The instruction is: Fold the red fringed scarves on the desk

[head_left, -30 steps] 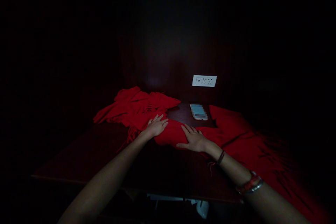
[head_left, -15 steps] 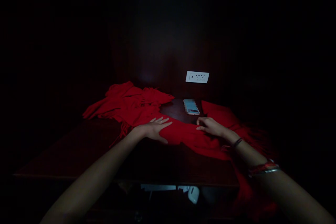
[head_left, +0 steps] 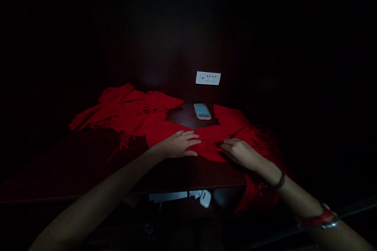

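A red fringed scarf (head_left: 210,135) stretches across the dark tabletop, bunched at the left and hanging over the front edge at the right. My left hand (head_left: 179,145), with a ring on one finger, lies flat on its middle stretch, fingers spread. To the right, my right hand (head_left: 240,153) is closed, its fingertips drawn together on the cloth; the thumb is mostly hidden. Beyond the scarf lies a phone (head_left: 202,111) with a blurred screen.
A white wall socket (head_left: 208,78) sits above the back of the table (head_left: 203,174). Below the tabletop, papers (head_left: 169,196) and a small white case (head_left: 205,199) show in an open space. The surroundings are very dark.
The view has shifted, moving the scene left and up. My right hand has come nearer the front edge and drawn its fingers onto the scarf. My left hand still rests flat on it.
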Tool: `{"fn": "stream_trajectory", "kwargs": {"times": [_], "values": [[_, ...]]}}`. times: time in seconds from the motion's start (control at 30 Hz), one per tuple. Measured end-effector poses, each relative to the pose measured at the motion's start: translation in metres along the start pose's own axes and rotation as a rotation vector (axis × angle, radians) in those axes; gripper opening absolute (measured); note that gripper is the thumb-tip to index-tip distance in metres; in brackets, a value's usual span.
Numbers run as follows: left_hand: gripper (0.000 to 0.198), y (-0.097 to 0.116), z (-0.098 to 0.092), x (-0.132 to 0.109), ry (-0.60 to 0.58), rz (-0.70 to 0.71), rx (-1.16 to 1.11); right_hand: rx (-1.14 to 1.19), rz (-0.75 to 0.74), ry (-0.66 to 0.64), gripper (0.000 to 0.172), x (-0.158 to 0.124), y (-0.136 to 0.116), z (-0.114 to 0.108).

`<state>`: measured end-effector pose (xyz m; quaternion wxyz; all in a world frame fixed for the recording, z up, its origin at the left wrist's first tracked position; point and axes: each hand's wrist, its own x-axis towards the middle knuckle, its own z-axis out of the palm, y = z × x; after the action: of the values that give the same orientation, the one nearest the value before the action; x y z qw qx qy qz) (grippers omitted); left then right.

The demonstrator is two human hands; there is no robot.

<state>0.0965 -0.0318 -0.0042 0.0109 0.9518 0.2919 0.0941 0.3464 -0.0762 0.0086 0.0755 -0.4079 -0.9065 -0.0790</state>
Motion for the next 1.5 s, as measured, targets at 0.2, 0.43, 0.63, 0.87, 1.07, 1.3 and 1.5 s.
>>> {"fn": "stream_trajectory", "kwargs": {"times": [0.2,0.43,0.63,0.87,1.07,1.3,1.5], "values": [[0.035,-0.015,0.003,0.01,-0.083,-0.002,-0.065,-0.02,-0.004,-0.131,0.026,-0.021,-0.011,-0.01],[0.028,0.018,-0.001,0.016,0.085,0.069,0.202,0.12,0.073,-0.013,0.032,0.031,0.021,-0.029],[0.032,0.019,0.014,-0.008,0.093,0.196,0.175,0.031,0.076,-0.109,0.022,0.1,0.046,0.018],[0.034,0.015,0.015,-0.008,0.115,0.218,0.079,0.12,-0.131,-0.001,0.014,0.115,0.047,0.031],[0.034,0.013,0.015,-0.006,0.096,0.214,0.053,0.14,-0.158,-0.063,0.017,0.118,0.048,0.038],[0.033,0.011,0.015,-0.007,0.119,0.199,-0.039,0.178,-0.071,0.047,0.025,0.117,0.046,0.022],[0.033,0.011,0.014,-0.008,0.107,0.179,-0.071,0.206,-0.031,-0.051,0.024,0.114,0.053,0.024]]}}
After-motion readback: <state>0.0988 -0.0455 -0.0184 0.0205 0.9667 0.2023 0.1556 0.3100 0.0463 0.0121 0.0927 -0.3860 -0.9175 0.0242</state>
